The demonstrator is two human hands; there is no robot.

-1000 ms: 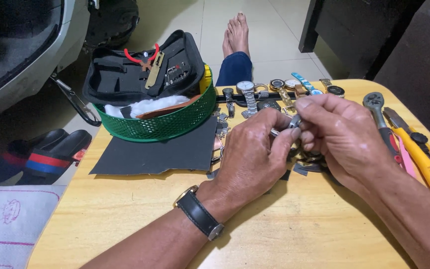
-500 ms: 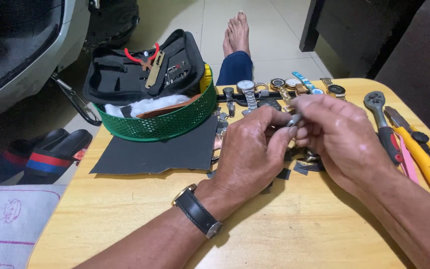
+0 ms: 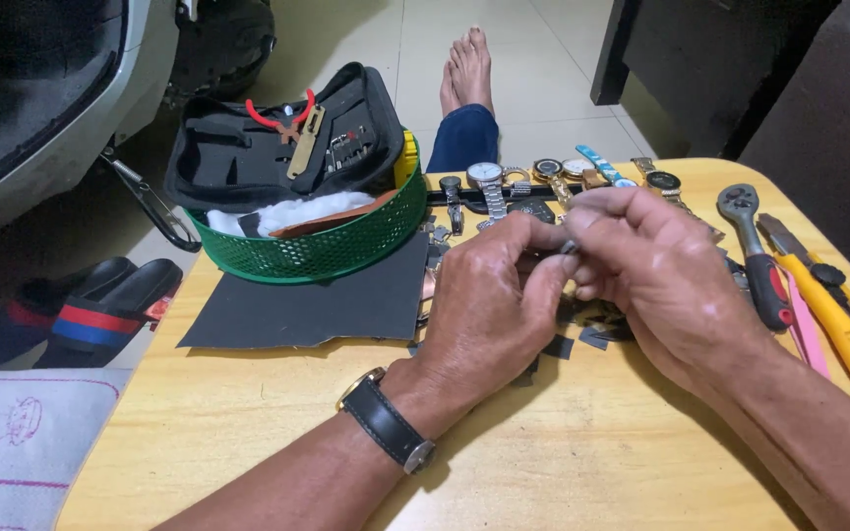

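Head view: over the last second both hands move closer together and lift a little over the middle of the wooden table (image 3: 248, 433); the left hand (image 3: 489, 315) now curls further over the small metal piece (image 3: 570, 248), so less of it shows. Reads as ongoing fine fiddling, nothing set down or let go.

Grip: left hand pinches the piece between thumb and fingertips; right hand (image 3: 656, 280) is clenched on its other end, fingers bunched.

The piece sits at the pinch point between the hands, above the table's centre; only a small grey shiny tip is visible, the rest hidden.

Around: dark sheet (image 3: 317, 305) to the left, green basket (image 3: 317, 256) with a black tool case (image 3: 277, 138) toward the far-left edge, row of watches (image 3: 563, 177) along the far edge, ratchet wrench (image 3: 752, 246) and yellow utility knife (image 3: 843, 320) at the right edge.
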